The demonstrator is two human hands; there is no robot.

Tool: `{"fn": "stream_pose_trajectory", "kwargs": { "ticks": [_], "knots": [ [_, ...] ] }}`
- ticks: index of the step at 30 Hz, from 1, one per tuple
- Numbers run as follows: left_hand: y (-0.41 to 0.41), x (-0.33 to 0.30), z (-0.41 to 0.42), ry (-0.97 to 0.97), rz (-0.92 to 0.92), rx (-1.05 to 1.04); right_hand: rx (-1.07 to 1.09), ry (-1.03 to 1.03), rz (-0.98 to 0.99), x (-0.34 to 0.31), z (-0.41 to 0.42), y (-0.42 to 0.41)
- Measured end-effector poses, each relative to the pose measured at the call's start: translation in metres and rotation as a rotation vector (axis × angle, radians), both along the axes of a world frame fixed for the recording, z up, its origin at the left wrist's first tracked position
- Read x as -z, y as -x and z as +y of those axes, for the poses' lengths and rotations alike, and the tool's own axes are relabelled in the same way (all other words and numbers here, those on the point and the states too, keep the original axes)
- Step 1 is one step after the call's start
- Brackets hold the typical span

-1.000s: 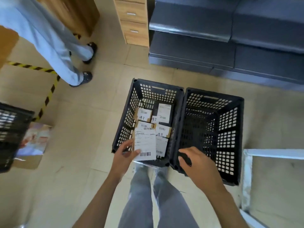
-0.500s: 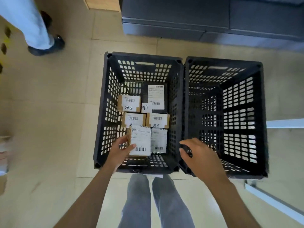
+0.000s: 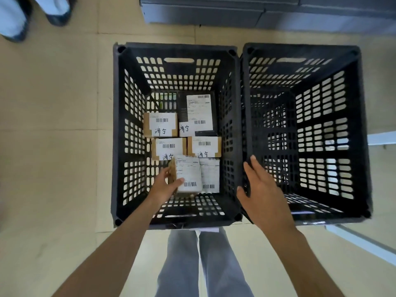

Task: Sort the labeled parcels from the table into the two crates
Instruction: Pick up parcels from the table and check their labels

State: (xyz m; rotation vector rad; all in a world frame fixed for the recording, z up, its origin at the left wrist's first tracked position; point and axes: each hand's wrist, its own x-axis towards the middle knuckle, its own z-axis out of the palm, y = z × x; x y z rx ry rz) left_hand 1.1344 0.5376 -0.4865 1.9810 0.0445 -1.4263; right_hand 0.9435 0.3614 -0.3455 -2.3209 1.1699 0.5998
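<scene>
L hand grips barcode-labeled parcel, now lower in left crate by 济宁 boxes; R hand has relaxed, fingers straight

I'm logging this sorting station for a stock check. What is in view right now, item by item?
Black perforated plastic crates: two, side by side on the floor; left crate holds parcels, right crate shows none.
Brown cardboard parcels with white labels: three seen lying in the left crate.
Black parcel with a white label: one, at the far end of the left crate.
White-labelled parcel: one, lying near end.
Held labelled cardboard parcel: one, over the left crate.
Grey shelving: beyond the crates.
Another person's shoes: top left.
Left hand: grips the held parcel.
Right hand: open, at the right crate's rim.
</scene>
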Motion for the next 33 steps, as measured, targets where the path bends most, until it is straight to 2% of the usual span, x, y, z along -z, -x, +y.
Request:
{"fn": "stream_pose_trajectory", "kwargs": {
  "ticks": [4, 13, 26, 33],
  "knots": [
    [0.001, 0.010, -0.001, -0.023, 0.002, 0.036, 0.067, -0.100, -0.020, 0.003, 0.007, 0.001],
    [-0.003, 0.036, -0.001, -0.147, -0.032, 0.115, 0.114, -0.178, -0.041, 0.004, 0.006, 0.003],
    [0.014, 0.045, -0.010, -0.150, -0.070, -0.017, 0.135, -0.262, -0.078, 0.008, 0.001, 0.013],
    [0.024, 0.054, -0.018, -0.263, -0.110, 0.144, 0.144, -0.286, -0.098, 0.010, 0.000, 0.017]
  ]
}}
